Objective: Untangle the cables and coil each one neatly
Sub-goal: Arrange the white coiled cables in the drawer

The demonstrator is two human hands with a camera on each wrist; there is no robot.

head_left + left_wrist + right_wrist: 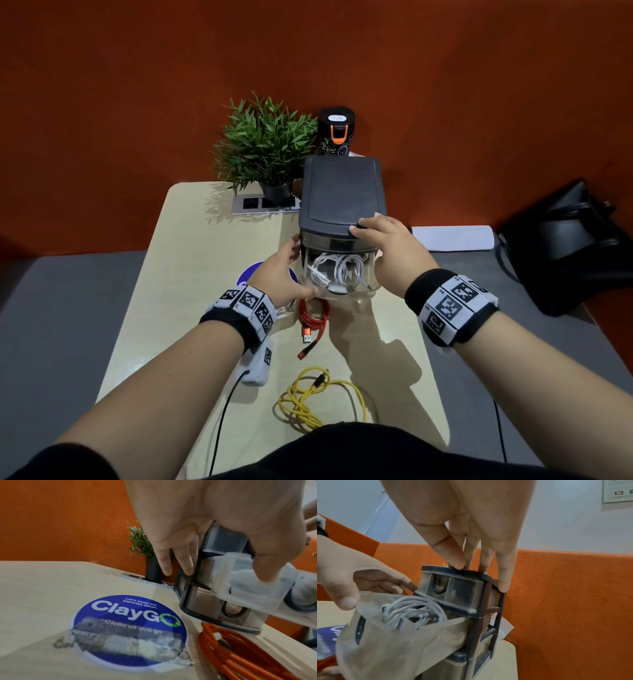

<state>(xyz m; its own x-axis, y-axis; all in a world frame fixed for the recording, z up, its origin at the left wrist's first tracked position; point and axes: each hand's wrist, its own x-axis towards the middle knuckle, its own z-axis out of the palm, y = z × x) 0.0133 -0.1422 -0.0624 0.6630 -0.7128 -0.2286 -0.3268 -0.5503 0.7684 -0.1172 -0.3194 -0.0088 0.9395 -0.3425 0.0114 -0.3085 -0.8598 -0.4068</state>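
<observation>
A small drawer unit [342,185] with a dark grey top stands on the beige table [191,260]. Its translucent drawer [373,277] is pulled out and holds a coiled white cable [337,269], also seen in the right wrist view [412,609]. My left hand [284,270] is at the drawer's left front corner, thumb on the front rim and straight fingers [187,563] against the frame. Flat on the unit's top lies my right hand [373,229], fingertips [457,562] pressing down. A coiled red cable [313,318] lies just in front of the drawer. A loose yellow cable [308,401] lies nearer me.
A potted plant [267,147] and a black tumbler [335,132] stand behind the unit, by a socket panel [253,204]. A blue round sticker [128,626] is on the table under my left hand. White paper [452,238] and a black bag [568,246] lie to the right.
</observation>
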